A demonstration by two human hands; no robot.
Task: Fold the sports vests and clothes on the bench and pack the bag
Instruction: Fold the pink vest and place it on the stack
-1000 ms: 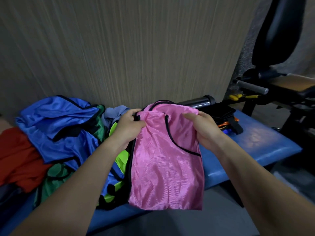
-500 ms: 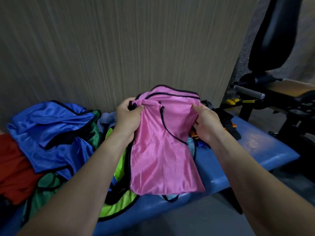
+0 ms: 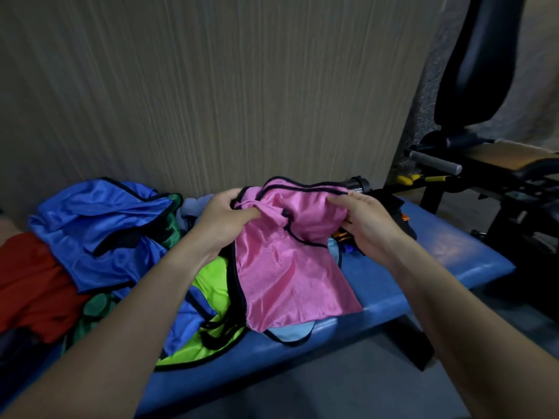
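Clothes pile fills the left part of the blue bench [image 3: 453,252]. Far left: red garment [image 3: 27,279], crumpled, partly under a blue vest [image 3: 99,225] with black trim. Green fabric [image 3: 93,309] pokes out below the blue vest and again behind it near the wall. Neon yellow-green vest [image 3: 211,276] with black trim lies at the front of the pile, running under the left forearm toward the bench's front edge.

Left hand [image 3: 220,219]: fingers curled, gripping the pink vest [image 3: 287,267] at its upper left corner, fabric bunched in the fist. Pink vest, black-trimmed, is at bench centre: top part lifted and folded over between the two hands, lower part draped flat on the bench, overlapping the neon vest on its left. Light blue fabric [image 3: 290,332] with a black edge shows under the pink vest's lower hem, near the bench's front edge.

Right hand [image 3: 369,225]: fingers curled round the pink vest's upper right edge, thumb on top of the cloth.

Behind the right hand: black item [image 3: 390,204] with orange straps [image 3: 341,235], partly hidden, plus a dark cylindrical object [image 3: 358,184] against the wall; cannot tell what either is. Right end of the bench is bare blue padding. Far right: black gym machine [image 3: 484,164] with a padded backrest and a grey roller bar [image 3: 435,161], standing apart from the bench.
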